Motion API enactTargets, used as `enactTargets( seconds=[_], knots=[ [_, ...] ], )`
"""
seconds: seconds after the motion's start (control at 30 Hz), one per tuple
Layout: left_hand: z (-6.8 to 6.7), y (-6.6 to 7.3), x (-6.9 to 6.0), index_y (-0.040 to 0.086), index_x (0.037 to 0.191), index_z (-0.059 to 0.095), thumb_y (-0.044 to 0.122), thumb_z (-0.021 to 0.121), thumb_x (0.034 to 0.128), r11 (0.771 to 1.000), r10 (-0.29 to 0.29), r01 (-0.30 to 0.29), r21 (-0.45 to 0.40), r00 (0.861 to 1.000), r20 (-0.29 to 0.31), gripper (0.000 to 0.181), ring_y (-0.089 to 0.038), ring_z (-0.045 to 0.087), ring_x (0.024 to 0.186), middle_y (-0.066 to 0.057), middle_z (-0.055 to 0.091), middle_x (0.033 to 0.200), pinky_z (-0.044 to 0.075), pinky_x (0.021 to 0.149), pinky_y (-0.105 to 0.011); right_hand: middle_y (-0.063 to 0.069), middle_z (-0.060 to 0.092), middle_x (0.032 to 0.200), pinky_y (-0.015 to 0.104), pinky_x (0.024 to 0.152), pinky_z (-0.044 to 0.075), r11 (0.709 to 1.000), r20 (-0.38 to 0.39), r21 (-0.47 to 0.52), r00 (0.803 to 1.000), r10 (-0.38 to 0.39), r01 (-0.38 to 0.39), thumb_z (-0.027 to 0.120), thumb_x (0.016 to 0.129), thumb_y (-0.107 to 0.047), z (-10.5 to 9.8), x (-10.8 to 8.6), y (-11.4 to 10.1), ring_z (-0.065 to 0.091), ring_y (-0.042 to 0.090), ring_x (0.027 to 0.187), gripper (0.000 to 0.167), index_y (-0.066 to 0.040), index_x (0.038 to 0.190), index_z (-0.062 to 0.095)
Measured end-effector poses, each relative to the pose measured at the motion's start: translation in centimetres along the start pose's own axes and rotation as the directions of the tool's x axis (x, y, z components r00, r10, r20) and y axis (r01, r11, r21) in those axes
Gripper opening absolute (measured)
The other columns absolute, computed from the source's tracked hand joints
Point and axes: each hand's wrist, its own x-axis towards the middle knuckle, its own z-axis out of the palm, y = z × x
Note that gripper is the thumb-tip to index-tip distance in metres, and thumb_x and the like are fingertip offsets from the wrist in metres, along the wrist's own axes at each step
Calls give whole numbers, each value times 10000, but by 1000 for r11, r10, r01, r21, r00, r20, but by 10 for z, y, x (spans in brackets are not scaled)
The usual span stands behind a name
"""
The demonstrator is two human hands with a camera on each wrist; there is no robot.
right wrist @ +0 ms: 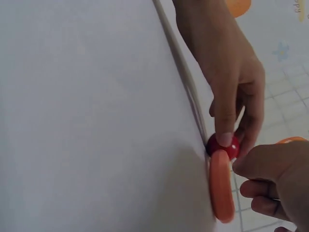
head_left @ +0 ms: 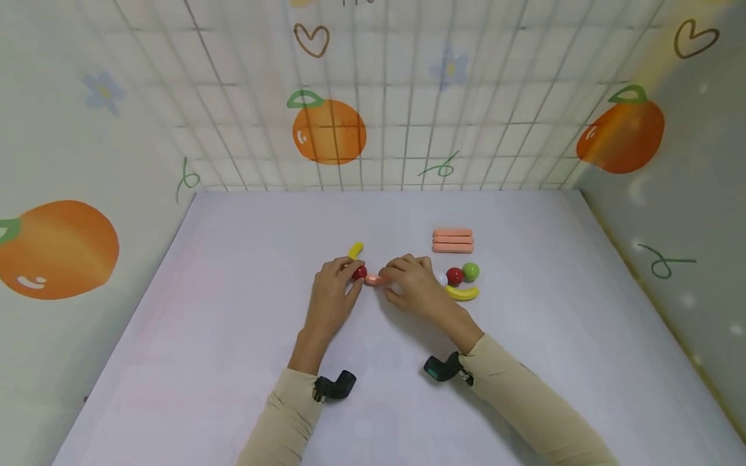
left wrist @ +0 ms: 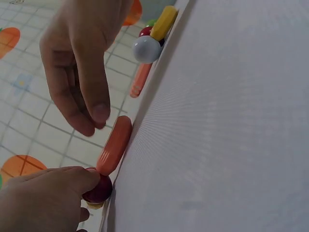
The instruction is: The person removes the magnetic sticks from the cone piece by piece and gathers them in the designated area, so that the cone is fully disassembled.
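Observation:
My left hand (head_left: 333, 294) pinches a glossy red ball (head_left: 359, 272) between thumb and fingers on the white tabletop. A curved pink toy sausage (left wrist: 115, 146) lies with one end against that ball, as the left wrist view shows. Just beyond the sausage hovers my right hand (head_left: 416, 285), its fingers loosely bent and holding nothing; a small gap separates them from the sausage in the left wrist view. Past the left fingertips lies a small yellow toy banana (head_left: 356, 250), partly hidden by the hand.
Three straight pink sausages (head_left: 452, 240) lie side by side at the back right. Nearer are a white ball (left wrist: 146, 49), a second red ball (head_left: 454, 276), a green ball (head_left: 471, 271) and another yellow banana (head_left: 462, 294). A printed curtain (head_left: 384, 136) hangs behind the table.

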Motion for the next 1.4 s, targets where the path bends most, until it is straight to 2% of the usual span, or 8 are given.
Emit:
enactTargets(
  seconds=[0.23, 0.6, 0.87, 0.97, 1.07, 1.2, 1.4],
  knots=[
    [6, 3, -12, 95, 1276, 682, 151, 721, 940, 999, -47, 48, -18, 998, 49, 343, -283, 551, 1158, -43, 633, 1290, 452, 957, -474, -14, 665, 1079, 434, 802, 353, 999, 29, -44, 1000, -9, 10, 814, 843, -164, 14, -2, -4, 554, 212, 1039, 245, -157, 1080, 752],
    [10, 7, -18, 107, 1268, 696, 151, 728, 936, 997, -66, 68, -37, 996, 52, 337, -282, 565, 1114, -31, 649, 1270, 475, 897, -471, -23, 669, 1014, 416, 806, 369, 996, 27, -88, 999, 29, -26, 781, 892, -188, 27, -3, 2, 559, 196, 986, 122, -151, 1008, 767],
    [12, 7, -18, 136, 1236, 723, 130, 778, 887, 997, -48, 50, -59, 998, 33, 354, -299, 582, 1063, -25, 666, 1235, 478, 859, -477, -1, 613, 949, 413, 791, 341, 991, 67, -131, 998, 6, 3, 733, 932, -214, 25, -4, 1, 527, 215, 921, 111, -109, 965, 740],
    [12, 7, -17, 136, 1242, 722, 129, 769, 893, 998, -40, 41, -52, 999, 32, 353, -312, 594, 1041, -34, 668, 1234, 487, 843, -483, 0, 602, 925, 403, 775, 333, 985, 81, -168, 997, -10, 24, 732, 932, -226, 20, -8, 0, 528, 214, 908, 116, -111, 933, 728],
    [11, 5, -14, 142, 1247, 718, 161, 748, 911, 999, -44, 44, -17, 999, 21, 338, -314, 602, 1029, -31, 663, 1245, 489, 825, -482, -17, 610, 933, 397, 783, 328, 983, 66, -174, 997, -39, 50, 769, 890, -173, 11, -12, -3, 538, 198, 921, 66, -139, 922, 723],
    [7, 2, -9, 149, 1243, 719, 186, 743, 916, 999, -37, 37, 23, 999, 9, 330, -317, 609, 1012, -29, 663, 1245, 494, 797, -487, -45, 631, 944, 405, 789, 326, 988, 16, -121, 996, -92, 93, 810, 821, -112, -9, -19, -8, 546, 176, 929, 141, -165, 920, 725],
    [2, -3, -1, 156, 1243, 720, 194, 750, 914, 999, -32, 32, 41, 999, 7, 332, -309, 614, 1009, -29, 665, 1233, 502, 803, -479, -52, 639, 972, 408, 798, 321, 990, -56, -76, 991, -125, 121, 839, 793, -145, -41, -29, -9, 546, 164, 952, 199, -156, 956, 725]
  ],
)
